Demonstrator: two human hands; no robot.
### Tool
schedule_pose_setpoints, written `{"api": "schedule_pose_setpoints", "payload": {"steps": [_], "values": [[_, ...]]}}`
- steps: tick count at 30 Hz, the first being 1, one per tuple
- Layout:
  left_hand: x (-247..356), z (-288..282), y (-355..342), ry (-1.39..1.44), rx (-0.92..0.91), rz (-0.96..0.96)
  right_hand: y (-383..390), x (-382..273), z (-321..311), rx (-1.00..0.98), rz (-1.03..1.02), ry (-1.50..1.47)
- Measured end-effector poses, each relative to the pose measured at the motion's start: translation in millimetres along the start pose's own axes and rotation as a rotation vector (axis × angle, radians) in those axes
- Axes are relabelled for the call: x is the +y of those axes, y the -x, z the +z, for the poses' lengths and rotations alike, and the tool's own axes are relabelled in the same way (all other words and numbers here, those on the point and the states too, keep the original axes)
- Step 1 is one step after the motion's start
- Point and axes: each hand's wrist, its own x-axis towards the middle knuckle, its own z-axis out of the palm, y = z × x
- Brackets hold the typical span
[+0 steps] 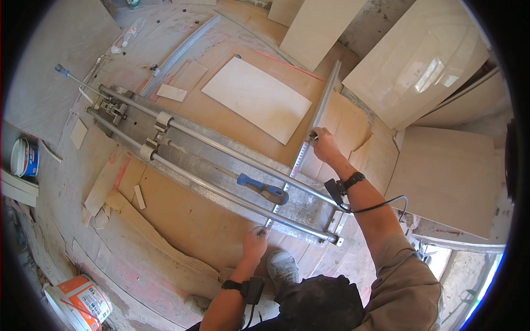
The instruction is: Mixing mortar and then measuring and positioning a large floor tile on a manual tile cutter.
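Observation:
A manual tile cutter (204, 177) with two steel rails lies diagonally on the floor, its blue-and-black handle (256, 187) resting between the rails. A narrow white measuring tape (298, 160) with graduations passes under the rails, crossing the cutter's bed near its right end. My left hand (255, 243) is closed on the tape's near end, just off the cutter's front edge. Beyond the far rail, my right hand (327, 145) is closed at the tape's far end, beside a metal support bar (326, 94). Something small and dark shows at its fingertips, too small to name.
A cut pale tile (257, 99) lies on cardboard behind the cutter. Large tiles (418, 60) lean at the back right; another tile (447, 176) is at the right. Buckets (80, 303) stand on the left. Small offcuts (171, 92) and torn cardboard (160, 245) surround the cutter.

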Motion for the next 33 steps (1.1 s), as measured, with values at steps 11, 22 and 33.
{"api": "schedule_pose_setpoints", "payload": {"steps": [11,22,33], "values": [[3.3,-4.7,1.6,0.231,-0.124,-0.193,0.1,2.0,-0.1,-0.023,0.019,0.007],[-0.7,-5.3,-3.9,0.240,-0.120,-0.270,-1.3,0.8,0.7,-0.024,0.013,0.015],[0.7,-5.9,-4.8,0.231,-0.132,-0.319,4.9,1.0,0.4,-0.077,0.027,-0.002]]}}
